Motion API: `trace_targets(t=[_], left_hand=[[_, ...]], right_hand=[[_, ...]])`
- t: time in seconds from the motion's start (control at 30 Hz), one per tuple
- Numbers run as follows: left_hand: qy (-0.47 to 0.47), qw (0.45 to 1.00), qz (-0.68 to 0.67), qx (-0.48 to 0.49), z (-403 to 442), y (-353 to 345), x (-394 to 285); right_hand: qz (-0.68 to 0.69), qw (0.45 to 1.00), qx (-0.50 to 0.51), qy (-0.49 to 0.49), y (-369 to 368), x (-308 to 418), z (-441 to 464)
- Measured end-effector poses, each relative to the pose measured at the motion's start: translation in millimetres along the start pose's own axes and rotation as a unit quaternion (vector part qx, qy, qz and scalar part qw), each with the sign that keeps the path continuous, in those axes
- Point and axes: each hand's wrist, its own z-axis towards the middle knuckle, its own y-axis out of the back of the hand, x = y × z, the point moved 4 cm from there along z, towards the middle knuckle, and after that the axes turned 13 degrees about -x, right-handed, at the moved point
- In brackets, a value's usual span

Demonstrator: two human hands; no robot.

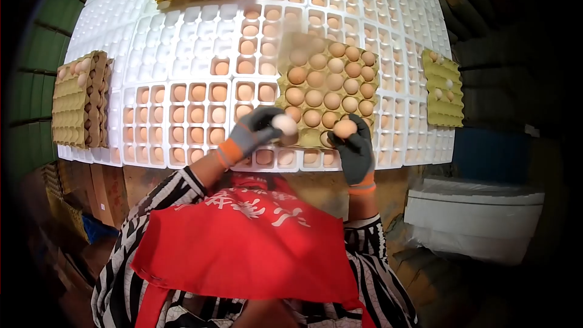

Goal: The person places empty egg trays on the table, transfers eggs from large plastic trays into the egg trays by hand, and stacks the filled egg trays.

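The right hand (355, 153) has fingers curled about a brown egg (345, 128), long axis roughly crosswise, above the pulp tray's (308, 138) near edge. The left hand (257, 129) grips a paler egg (285, 124), blurred, at the near-left corner. Beyond, seated eggs (332, 99) vary in shade.
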Motion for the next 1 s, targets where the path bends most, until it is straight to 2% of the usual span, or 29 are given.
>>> trace_targets(t=[0.03,0.07,0.13,0.17,0.2,0.23,0.27,0.3,0.33,0.37,0.4,0.43,0.47,0.5,0.53,0.57,0.6,0.63,0.67,0.7,0.73,0.77,0.8,0.83,0.87,0.9,0.93,0.97,1.0], left_hand=[[0.059,0.996,-0.072,-0.008,2,11,-4],[0.123,0.967,-0.222,-0.001,1,13,-12],[0.098,0.951,-0.291,0.042,14,22,0],[0.059,0.953,-0.296,0.024,18,19,-5],[-0.119,0.992,0.029,0.035,26,25,-5],[-0.101,0.984,0.144,-0.003,26,13,-15],[-0.079,0.963,0.256,-0.040,24,-7,-30],[-0.179,0.884,0.429,-0.047,16,-25,-43],[-0.241,0.803,0.546,0.002,17,-38,-38],[-0.271,0.766,0.583,0.001,24,-45,-18],[-0.299,0.727,0.618,0.000,29,-48,-1],[-0.291,0.752,0.591,-0.002,29,-46,-10],[-0.281,0.777,0.563,-0.004,26,-42,-25],[-0.270,0.801,0.534,-0.007,24,-38,-33],[-0.167,0.906,0.389,-0.005,28,-26,-27],[-0.058,0.972,0.227,0.001,34,-11,-20],[0.052,0.997,0.057,0.007,37,1,-13],[0.072,0.997,-0.020,-0.017,38,8,-21],[-0.026,0.998,0.028,-0.049,45,15,-26],[-0.152,0.975,0.139,-0.083,56,20,-27],[-0.272,0.923,0.247,-0.114,61,18,-29],[-0.251,0.887,0.359,-0.145,57,6,-49],[-0.192,0.890,0.399,-0.113,61,-6,-53],[-0.282,0.831,0.472,-0.085,63,-19,-48],[-0.342,0.789,0.506,-0.064,77,-29,-22],[-0.330,0.737,0.590,-0.023,75,-47,-28],[-0.321,0.691,0.640,-0.101,76,-61,-21],[-0.311,0.674,0.660,-0.116,78,-69,-11],[-0.302,0.659,0.677,-0.127,80,-74,-3]], right_hand=[[0.048,0.999,0.007,0.004,-3,10,0],[0.062,0.995,0.018,-0.071,-4,5,6],[0.086,0.971,0.044,-0.219,-6,-4,21],[-0.095,0.986,0.079,-0.113,-23,7,23],[-0.275,0.957,0.091,-0.002,-40,18,24],[-0.427,0.881,0.123,0.161,-54,25,23],[-0.556,0.756,0.147,0.314,-66,28,18],[-0.568,0.745,0.151,0.315,-68,20,19],[-0.580,0.734,0.155,0.317,-69,6,21],[-0.592,0.723,0.159,0.320,-69,-4,24],[-0.498,0.813,0.137,0.268,-61,-5,28],[-0.394,0.887,0.113,0.212,-47,-5,33],[-0.263,0.957,0.106,0.054,-34,-4,37],[-0.118,0.987,0.055,-0.097,-20,-4,39],[-0.067,0.988,0.058,-0.127,-19,22,41],[-0.016,0.986,0.058,-0.158,-19,47,44],[-0.024,0.987,0.049,-0.153,-9,32,49],[-0.081,0.992,0.053,-0.075,-11,33,55],[-0.140,0.989,0.048,0.003,-14,37,59],[-0.243,0.956,0.055,0.155,-28,44,63],[-0.350,0.910,0.086,0.206,-38,39,62],[-0.446,0.848,0.111,0.263,-49,34,61],[-0.546,0.751,0.103,0.356,-58,26,61],[-0.606,0.712,0.121,0.333,-68,20,63],[-0.628,0.700,0.137,0.312,-76,18,65],[-0.649,0.686,0.154,0.292,-83,16,67],[-0.645,0.680,0.152,0.312,-87,18,66],[-0.659,0.691,0.174,0.240,-91,20,70],[-0.624,0.703,0.134,0.314,-82,9,70]])
